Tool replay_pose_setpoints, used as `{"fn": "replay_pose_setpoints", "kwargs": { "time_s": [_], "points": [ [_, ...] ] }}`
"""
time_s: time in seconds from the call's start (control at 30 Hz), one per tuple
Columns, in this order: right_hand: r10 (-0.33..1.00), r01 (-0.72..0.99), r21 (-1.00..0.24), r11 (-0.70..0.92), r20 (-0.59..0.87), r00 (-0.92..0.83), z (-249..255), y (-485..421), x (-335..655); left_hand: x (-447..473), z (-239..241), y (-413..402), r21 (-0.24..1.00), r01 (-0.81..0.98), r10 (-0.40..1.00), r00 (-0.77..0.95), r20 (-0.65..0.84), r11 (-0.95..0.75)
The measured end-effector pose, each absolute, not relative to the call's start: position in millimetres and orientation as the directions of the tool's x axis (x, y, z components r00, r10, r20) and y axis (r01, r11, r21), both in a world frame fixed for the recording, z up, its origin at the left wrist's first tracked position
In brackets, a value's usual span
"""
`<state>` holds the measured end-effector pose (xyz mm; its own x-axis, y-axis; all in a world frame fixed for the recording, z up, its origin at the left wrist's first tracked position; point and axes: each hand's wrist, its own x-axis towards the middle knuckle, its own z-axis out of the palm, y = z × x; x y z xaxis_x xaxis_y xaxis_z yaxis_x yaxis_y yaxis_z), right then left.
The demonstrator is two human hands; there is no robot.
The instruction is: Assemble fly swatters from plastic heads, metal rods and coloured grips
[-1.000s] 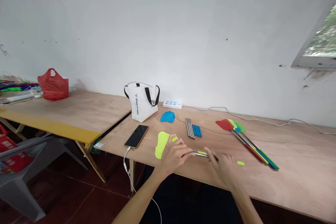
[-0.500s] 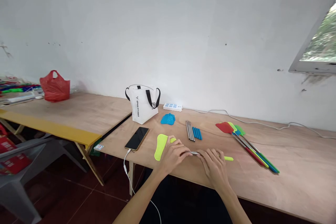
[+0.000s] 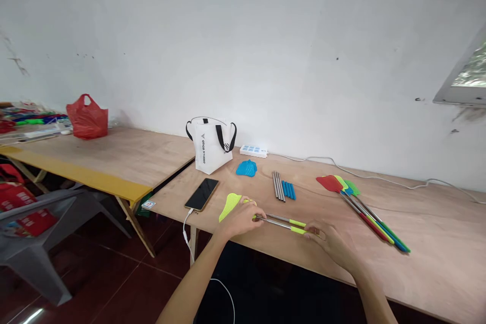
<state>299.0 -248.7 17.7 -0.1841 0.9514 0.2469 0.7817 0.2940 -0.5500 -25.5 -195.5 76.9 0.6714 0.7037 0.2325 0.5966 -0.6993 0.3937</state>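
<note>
A yellow-green fly swatter [image 3: 281, 223] with a metal rod lies slantwise before me, just over the front of the table. My left hand [image 3: 243, 216] is closed round it near the perforated head [image 3: 230, 206], partly covering that end. At the opposite end my right hand [image 3: 329, 242] has its fingers on the yellow-green grip [image 3: 298, 230]. A second metal rod with a yellow-green grip [image 3: 297, 223] runs right behind it. Beyond my hands, several bare metal rods [image 3: 278, 186] and blue grips [image 3: 288, 190] lie side by side. Blue swatter heads [image 3: 246, 167] rest further back.
Finished-looking swatters [image 3: 364, 215] in several colours lie fanned at the right. A phone [image 3: 202, 194] on a white cable sits at the left, near a white bag [image 3: 212, 149]. A power strip [image 3: 253, 151] stands against the wall. A red bag [image 3: 88, 117] is on the neighbouring table.
My right hand has slid right along the rod to the far end of the grip, and more metal rod shows. The view has turned slightly left.
</note>
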Motion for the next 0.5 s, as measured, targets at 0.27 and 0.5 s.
{"fn": "replay_pose_setpoints", "kwargs": {
  "time_s": [0.27,0.5],
  "points": [
    [0.923,0.915,-0.350,0.199,0.380,-0.056,-5,-238,291,-16,37,-178,0.368,0.660,0.756,0.577,0.310,-0.655],
    [0.884,0.955,-0.269,0.125,0.468,0.016,-15,-237,286,-17,27,-171,0.419,0.637,0.762,0.525,0.379,-0.647]
  ]
}}
